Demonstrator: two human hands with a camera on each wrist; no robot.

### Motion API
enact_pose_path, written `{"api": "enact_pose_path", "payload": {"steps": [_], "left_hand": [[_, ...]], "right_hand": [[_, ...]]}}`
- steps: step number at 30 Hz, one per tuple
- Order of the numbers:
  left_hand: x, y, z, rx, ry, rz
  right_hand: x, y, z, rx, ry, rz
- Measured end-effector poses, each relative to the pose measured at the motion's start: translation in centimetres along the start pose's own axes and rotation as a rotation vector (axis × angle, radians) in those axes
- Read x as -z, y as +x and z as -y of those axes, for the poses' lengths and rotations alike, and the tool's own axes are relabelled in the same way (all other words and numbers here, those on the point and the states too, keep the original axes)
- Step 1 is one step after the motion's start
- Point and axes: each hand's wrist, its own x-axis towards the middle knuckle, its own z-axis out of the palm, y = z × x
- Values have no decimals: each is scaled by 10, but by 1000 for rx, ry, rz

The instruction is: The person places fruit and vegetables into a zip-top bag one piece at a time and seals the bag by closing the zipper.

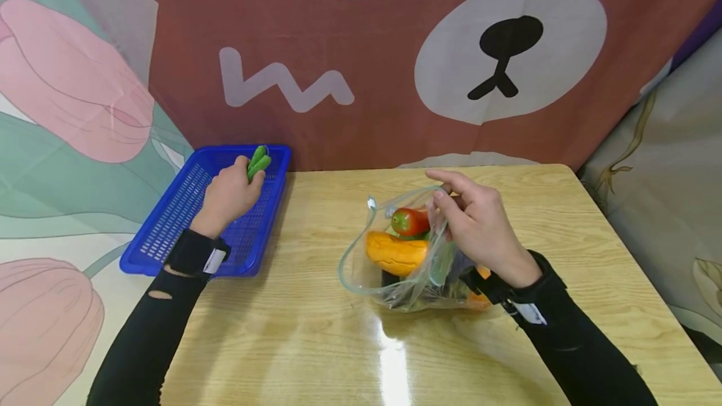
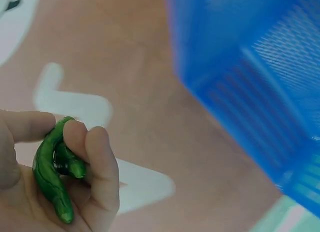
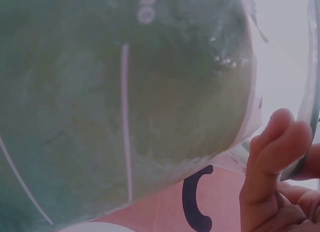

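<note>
My left hand (image 1: pixel 231 193) grips green chili peppers (image 1: pixel 259 163) above the blue basket (image 1: pixel 276 212). The left wrist view shows the curved, glossy peppers (image 2: pixel 49 174) between thumb and fingers. On the table, my right hand (image 1: pixel 479 221) pinches the rim of a clear zip bag (image 1: pixel 352 271), whose mouth gapes to the left. Inside the bag lie a red tomato-like vegetable (image 1: pixel 410 222), a long yellow-orange vegetable (image 1: pixel 397 254) and darker pieces, partly hidden by plastic and the hand. The bag's printed plastic (image 3: pixel 175 102) fills much of the right wrist view.
The wooden table (image 1: pixel 271 343) lies in front of a brown cloth (image 1: pixel 361 136) with a bear print. A floral cloth (image 1: pixel 68 205) hangs at the left, and a pale cloth (image 1: pixel 665 174) at the right. The basket stands at the table's back left.
</note>
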Motion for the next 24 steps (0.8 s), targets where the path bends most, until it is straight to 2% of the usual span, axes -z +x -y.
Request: {"api": "enact_pose_path", "payload": {"steps": [4, 8, 16, 19, 24], "left_hand": [[3, -6, -24, -58, -22, -7], [5, -14, -46, -144, -52, 14], [12, -33, -85, -412, -183, 129], [14, -41, -98, -516, -200, 161], [14, -51, -117, -676, -248, 169]], "right_hand": [[0, 0, 0, -2, -4, -1], [0, -1, 1, 1, -10, -9], [0, -1, 3, -1, -20, -15], [0, 0, 4, -3, -25, -12], [0, 1, 5, -10, -61, -12]]}}
